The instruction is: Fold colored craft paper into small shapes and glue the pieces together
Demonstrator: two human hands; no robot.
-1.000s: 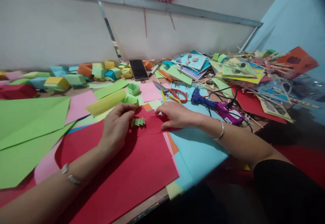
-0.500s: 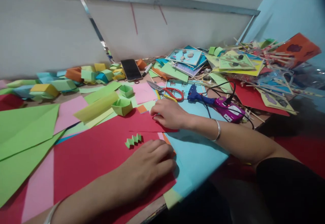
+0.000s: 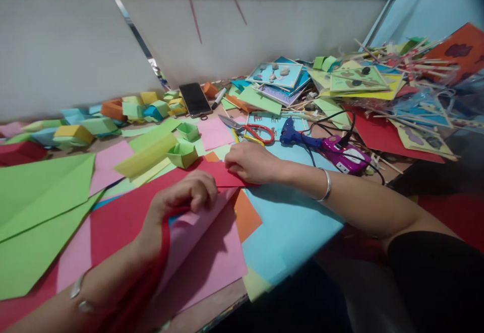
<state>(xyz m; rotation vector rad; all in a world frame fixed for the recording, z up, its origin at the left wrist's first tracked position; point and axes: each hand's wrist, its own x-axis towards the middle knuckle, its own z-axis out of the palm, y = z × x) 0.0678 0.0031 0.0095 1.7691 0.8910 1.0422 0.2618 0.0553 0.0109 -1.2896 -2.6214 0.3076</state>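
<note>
My left hand (image 3: 185, 197) is closed on the lifted front edge of a large red paper sheet (image 3: 124, 227), which curls up beneath the wrist. Pink paper (image 3: 215, 257) shows under the raised edge, along with an orange piece (image 3: 247, 214). Farther forward, my right hand (image 3: 251, 162) has its fingers curled down on a smaller red paper piece (image 3: 221, 173), gripping it at its right end. Two small folded green paper boxes, a nearer one (image 3: 183, 155) and a farther one (image 3: 188, 131), sit beyond my left hand.
Red-handled scissors (image 3: 259, 134), a blue glue gun (image 3: 293, 134) and a purple power strip (image 3: 346, 155) with black cables lie beyond my right arm. A phone (image 3: 195, 99) and folded paper blocks (image 3: 100, 125) line the back. Craft cards (image 3: 276, 75) and sticks pile at the right.
My left hand has moved up from lying on the red sheet and now raises its front edge, exposing pink paper. The green zigzag strip is out of sight. My right hand stays at the red piece.
</note>
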